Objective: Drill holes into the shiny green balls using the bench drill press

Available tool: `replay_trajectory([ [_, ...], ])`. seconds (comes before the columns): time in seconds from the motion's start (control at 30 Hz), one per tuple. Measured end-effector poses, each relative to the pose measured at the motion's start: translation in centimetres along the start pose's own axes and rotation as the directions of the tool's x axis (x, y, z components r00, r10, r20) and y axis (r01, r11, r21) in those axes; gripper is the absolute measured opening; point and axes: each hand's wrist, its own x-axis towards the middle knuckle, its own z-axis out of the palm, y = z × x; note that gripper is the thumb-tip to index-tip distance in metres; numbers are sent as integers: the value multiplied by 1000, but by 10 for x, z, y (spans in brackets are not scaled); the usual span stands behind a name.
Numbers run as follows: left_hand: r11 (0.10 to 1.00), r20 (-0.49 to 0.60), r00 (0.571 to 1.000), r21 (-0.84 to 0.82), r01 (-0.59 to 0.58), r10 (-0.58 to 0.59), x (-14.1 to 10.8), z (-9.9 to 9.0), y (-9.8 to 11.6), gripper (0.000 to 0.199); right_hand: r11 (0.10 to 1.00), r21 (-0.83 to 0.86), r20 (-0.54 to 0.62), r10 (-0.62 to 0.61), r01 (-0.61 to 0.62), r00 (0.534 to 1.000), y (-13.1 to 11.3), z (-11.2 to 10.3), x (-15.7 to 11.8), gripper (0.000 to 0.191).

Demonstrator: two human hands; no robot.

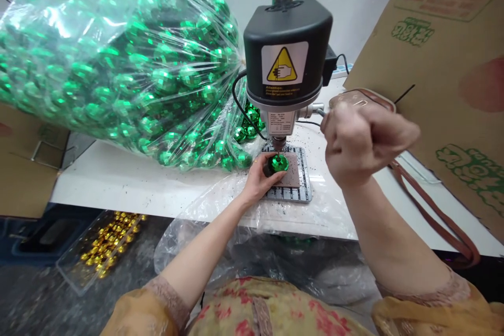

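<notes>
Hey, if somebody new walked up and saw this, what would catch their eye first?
Probably the huge clear bag of shiny green faceted balls, sprawling across the left side. Next, the black machine head with its yellow warning triangle, upper center. Just below it, the left hand holds one green ball on the base plate.

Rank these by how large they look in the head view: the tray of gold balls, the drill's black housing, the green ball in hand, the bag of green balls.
1. Bag of green balls
2. Black housing
3. Tray of gold balls
4. Held green ball
</notes>
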Motion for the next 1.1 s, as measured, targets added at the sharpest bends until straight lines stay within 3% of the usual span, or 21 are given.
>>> replay_trajectory([
  [0.07,1000,-24,999,-7,22,-22,1,2,-1,54,999,44,-65,18,-15,998,-4,9,21,51],
  [0.17,998,-57,997,-26,53,-54,1,4,0,54,972,132,-28,200,-194,979,-1,20,50,53],
  [0.23,998,-90,994,-26,60,-62,1,5,3,54,957,163,-6,244,-240,970,4,22,61,53],
  [0.4,1000,-174,984,-13,28,-30,-5,4,12,49,946,197,12,262,-259,965,16,20,67,58],
  [0.63,989,-194,977,132,-63,88,-29,-8,29,46,929,174,68,318,-325,946,35,17,79,55],
  [0.73,979,-124,978,140,-151,169,-61,-17,41,37,921,131,93,358,-368,929,38,14,84,55],
  [0.8,953,-18,965,162,-254,261,-93,-25,44,27,911,98,79,394,-401,916,35,14,85,54],
  [0.87,904,197,911,164,-396,363,-130,-32,40,20,898,57,47,434,-436,900,29,17,86,52],
  [0.9,878,334,858,144,-456,391,-147,-34,35,20,894,38,35,446,-447,894,26,19,86,51],
  [0.97,875,560,766,141,-464,316,-178,-35,19,29,884,-4,-1,467,-467,884,18,23,87,50],
  [1.03,907,630,774,280,-314,73,-200,-29,-2,41,870,-51,-8,491,-491,871,12,25,88,49],
  [1.1,864,580,774,496,-89,-253,-216,-20,-23,54,855,-94,10,514,-510,858,7,25,89,47],
])
